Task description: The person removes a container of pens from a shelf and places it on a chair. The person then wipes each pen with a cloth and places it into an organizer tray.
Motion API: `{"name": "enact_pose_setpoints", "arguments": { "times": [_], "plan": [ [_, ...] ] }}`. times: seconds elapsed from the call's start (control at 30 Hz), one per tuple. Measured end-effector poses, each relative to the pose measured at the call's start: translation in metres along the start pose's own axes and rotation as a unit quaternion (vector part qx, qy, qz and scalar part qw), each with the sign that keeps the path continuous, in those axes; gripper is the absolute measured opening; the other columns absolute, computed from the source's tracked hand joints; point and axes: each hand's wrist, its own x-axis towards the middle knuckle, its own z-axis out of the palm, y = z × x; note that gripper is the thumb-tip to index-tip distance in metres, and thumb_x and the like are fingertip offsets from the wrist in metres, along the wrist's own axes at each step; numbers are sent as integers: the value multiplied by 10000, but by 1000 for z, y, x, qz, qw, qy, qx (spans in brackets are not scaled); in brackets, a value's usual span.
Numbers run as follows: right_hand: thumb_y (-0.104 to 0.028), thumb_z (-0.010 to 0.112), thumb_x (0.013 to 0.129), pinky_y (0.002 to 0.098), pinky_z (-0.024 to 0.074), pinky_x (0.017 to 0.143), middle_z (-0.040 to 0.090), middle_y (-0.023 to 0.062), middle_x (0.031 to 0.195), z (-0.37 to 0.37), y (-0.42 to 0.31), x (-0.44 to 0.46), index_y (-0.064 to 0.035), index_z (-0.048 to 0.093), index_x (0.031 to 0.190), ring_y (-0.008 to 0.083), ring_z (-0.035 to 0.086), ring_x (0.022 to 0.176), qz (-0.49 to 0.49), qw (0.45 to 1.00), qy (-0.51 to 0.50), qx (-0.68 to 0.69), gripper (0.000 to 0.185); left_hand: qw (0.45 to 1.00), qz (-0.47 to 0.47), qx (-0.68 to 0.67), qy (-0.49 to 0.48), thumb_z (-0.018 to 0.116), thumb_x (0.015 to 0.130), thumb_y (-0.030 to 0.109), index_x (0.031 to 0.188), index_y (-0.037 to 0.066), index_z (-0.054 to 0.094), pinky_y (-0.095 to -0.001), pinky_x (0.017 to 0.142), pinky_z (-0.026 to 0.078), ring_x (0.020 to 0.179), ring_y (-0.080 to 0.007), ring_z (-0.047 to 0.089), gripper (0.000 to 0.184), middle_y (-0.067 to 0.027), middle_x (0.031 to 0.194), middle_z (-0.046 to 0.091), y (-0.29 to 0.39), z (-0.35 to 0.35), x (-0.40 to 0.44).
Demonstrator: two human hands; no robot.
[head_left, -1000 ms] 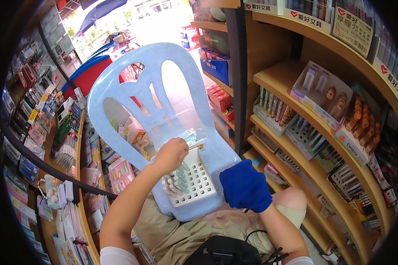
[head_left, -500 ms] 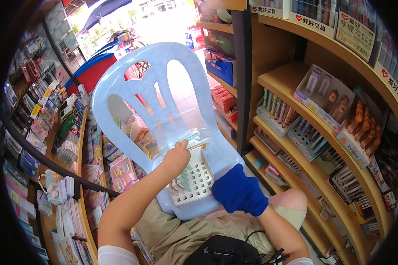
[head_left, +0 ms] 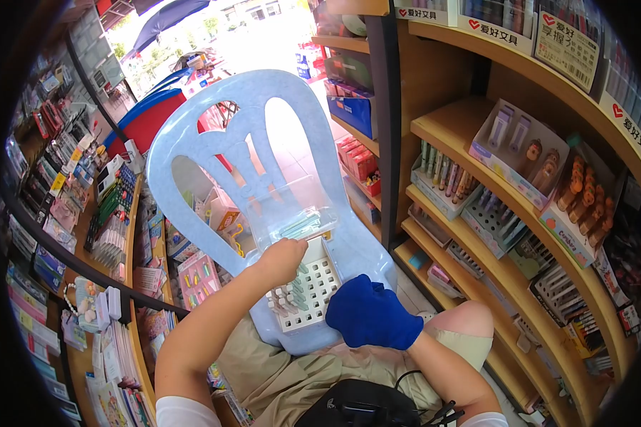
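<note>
My bare left hand (head_left: 283, 261) is over the far left edge of a white perforated basket (head_left: 325, 283), its fingers curled together. Whatever they pinch, if anything, is hidden. Pale green and white pens (head_left: 290, 297) lie along the basket's left side. Just beyond my fingertips, a clear plastic box (head_left: 269, 224) with its lid raised holds several pale green sticks (head_left: 303, 225), likely pens. My right hand (head_left: 372, 313), in a blue knitted glove, is closed beside the basket's right edge; its grip is hidden. Basket and box rest on a light blue plastic chair (head_left: 363, 249).
Wooden shelves (head_left: 445, 128) with pen boxes stand close on the right, including a box of orange-topped pens (head_left: 582, 206). Racks of stationery (head_left: 114, 356) line the left, behind a dark curved rail (head_left: 71, 257). The chair back (head_left: 165, 171) rises ahead, before a bright doorway.
My gloved right hand has moved slightly left, nearer the basket. My left hand has dropped a little toward the basket, showing more of the sticks in the clear box.
</note>
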Motion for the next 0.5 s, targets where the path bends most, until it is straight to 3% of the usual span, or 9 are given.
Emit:
{"name": "enact_pose_setpoints", "arguments": {
  "times": [0.27,0.37,0.5],
  "plan": [
    [-198,556,586,326,383,654,523,66,652,3,1,0,-115,557,636,237,535,650,-10,999,-10,31,97,992,48,84,79,567,676,11,817,5,601,-383,740,505,899,-295,547,145,-147,862,602,-10,37,6],
    [-198,556,588,325,385,656,527,65,655,2,-2,-1,-116,563,644,235,539,659,3,999,-28,-20,99,994,44,64,82,565,673,5,813,-2,606,-381,749,502,891,-302,554,146,-152,870,595,-15,34,8],
    [-186,552,593,322,389,663,529,63,660,6,1,-2,-119,565,655,234,536,666,5,1000,-22,20,92,995,73,54,42,567,696,17,829,-3,594,-386,747,489,869,-318,562,137,-164,866,573,-23,23,12]
  ]
}}
